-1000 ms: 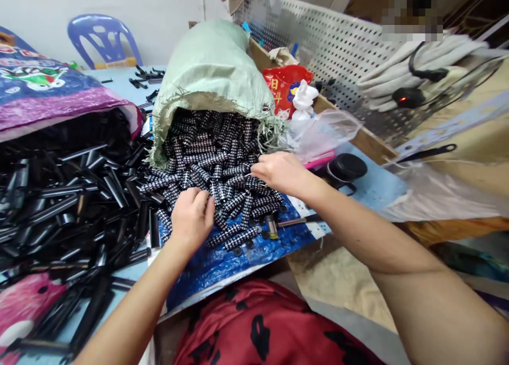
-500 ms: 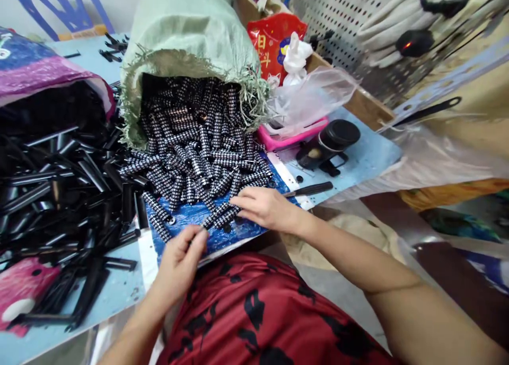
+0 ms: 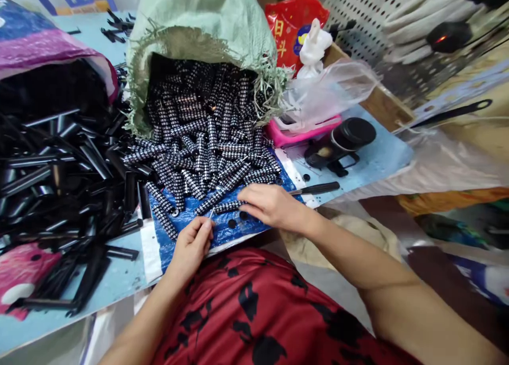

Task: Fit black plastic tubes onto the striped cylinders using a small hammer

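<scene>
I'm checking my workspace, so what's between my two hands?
In the head view, a patterned tube, thin pin and dark discs show against the blue sheet between the left hand and right hand.

The red packet (image 3: 292, 32) reads "日", "斗" (yellow).

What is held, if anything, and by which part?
Left grip: a thin pale rod, by its lower end. Right grip: at a patterned tube, hold unclear.

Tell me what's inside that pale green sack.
Inside the pale green sack are patterned black cylinders, heaped and spilling out; anything deeper is hidden by them and the sack's fabric.
</scene>
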A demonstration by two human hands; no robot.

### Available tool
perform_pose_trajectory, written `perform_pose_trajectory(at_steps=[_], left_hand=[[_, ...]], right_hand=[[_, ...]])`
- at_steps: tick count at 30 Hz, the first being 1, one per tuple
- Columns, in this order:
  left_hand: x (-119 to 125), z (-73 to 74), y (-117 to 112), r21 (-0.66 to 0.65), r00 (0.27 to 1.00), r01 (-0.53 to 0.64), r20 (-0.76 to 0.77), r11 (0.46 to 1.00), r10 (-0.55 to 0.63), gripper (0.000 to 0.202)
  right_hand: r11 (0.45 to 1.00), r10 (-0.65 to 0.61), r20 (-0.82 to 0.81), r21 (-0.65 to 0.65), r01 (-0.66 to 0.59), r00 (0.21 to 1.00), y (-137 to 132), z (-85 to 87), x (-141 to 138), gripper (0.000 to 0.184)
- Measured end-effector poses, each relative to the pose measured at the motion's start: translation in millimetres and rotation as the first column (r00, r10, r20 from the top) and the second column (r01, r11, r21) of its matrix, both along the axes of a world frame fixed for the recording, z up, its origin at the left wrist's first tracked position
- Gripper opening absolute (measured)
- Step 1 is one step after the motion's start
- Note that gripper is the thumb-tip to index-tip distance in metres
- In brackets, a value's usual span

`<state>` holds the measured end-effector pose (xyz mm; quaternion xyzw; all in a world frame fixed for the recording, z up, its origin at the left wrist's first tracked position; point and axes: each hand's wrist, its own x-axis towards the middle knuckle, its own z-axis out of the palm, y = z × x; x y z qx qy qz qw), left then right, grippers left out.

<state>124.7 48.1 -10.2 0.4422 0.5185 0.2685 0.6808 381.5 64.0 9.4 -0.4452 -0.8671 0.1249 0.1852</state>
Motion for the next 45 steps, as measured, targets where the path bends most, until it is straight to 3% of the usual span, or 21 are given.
perform_pose_trajectory(at_steps=[4,7,8,9,11,13,15,19,24,28,32,34,37,40,42,45], left_hand=[[1,-0.1,1,-0.025,0.999,-0.031,0.034,0.999,0.032,0.06],[2,4.0,0,0.006,0.999,-0.017,0.046,1.0,0.016,0.057],[2,6.3,-2,0.028,0.999,-0.006,0.053,1.0,0.005,0.055],[2,9.0,-5,0.053,0.998,0.006,0.058,0.999,-0.009,0.053],[4,15.4,-10,0.105,0.997,0.032,0.067,0.994,-0.039,0.05],[7,21.7,-15,0.152,0.996,0.045,0.074,0.987,-0.056,0.049],[9,26.3,-18,0.186,0.995,0.043,0.079,0.982,-0.059,0.049],[8,27.8,-20,0.176,0.998,-0.002,0.068,0.984,-0.01,0.05],[2,24.8,-23,0.144,0.995,-0.048,0.094,0.988,0.034,0.051],[-1,23.3,-25,0.185,0.996,-0.008,0.089,0.983,-0.009,0.047],[3,19.3,-26,0.202,0.997,-0.014,0.081,0.979,-0.002,0.044],[5,17.7,-27,0.166,0.987,-0.075,0.153,0.983,0.049,0.042],[3,18.2,-26,0.113,0.945,-0.222,0.268,0.968,0.186,0.047],[-6,21.2,-23,0.085,0.907,-0.343,0.288,0.936,0.306,0.049],[-10,22.4,-21,0.039,0.893,-0.382,0.273,0.923,0.358,0.045],[-9,21.8,-20,-0.083,0.9,-0.332,0.269,0.94,0.342,0.048]], right_hand=[[0.999,0.041,0.041,-0.029,-0.04,0.998,-36,-13.0,6,0.027],[0.99,-0.107,-0.226,-0.109,0.084,0.968,-38,-17.9,-1,0.032],[0.972,-0.19,-0.391,-0.207,0.115,0.9,-36,-17.4,-6,0.03],[0.934,-0.29,-0.555,-0.342,0.104,0.78,-34,-16.3,-13,0.028],[0.787,-0.53,-0.726,-0.613,-0.064,0.438,-32,-13.4,-32,0.028],[0.621,-0.716,-0.68,-0.725,-0.299,0.161,-32,-10.7,-53,0.036],[0.542,-0.788,-0.614,-0.717,-0.438,0.031,-33,-8.7,-71,0.042],[0.536,-0.784,-0.62,-0.663,-0.522,-0.018,-38,-7.0,-89,0.041],[0.528,-0.789,-0.613,-0.651,-0.546,-0.033,-40,-9.1,-90,0.041],[0.524,-0.788,-0.615,-0.662,-0.536,-0.01,-40,-12.1,-88,0.043],[0.579,-0.717,-0.693,-0.65,-0.492,0.071,-41,-16.6,-91,0.039],[0.655,-0.62,-0.763,-0.631,-0.415,0.182,-42,-17.8,-91,0.035],[0.826,-0.423,-0.795,-0.535,-0.175,0.436,-45,-17.1,-77,0.041],[0.965,-0.235,-0.589,-0.234,0.115,0.773,-47,-17.8,-51,0.036],[0.995,-0.102,-0.342,-0.038,0.095,0.934,-48,-22.1,-39,0.021],[1.0,0.004,-0.157,0.004,-0.004,0.988,-47,-30.1,-37,0.021]])
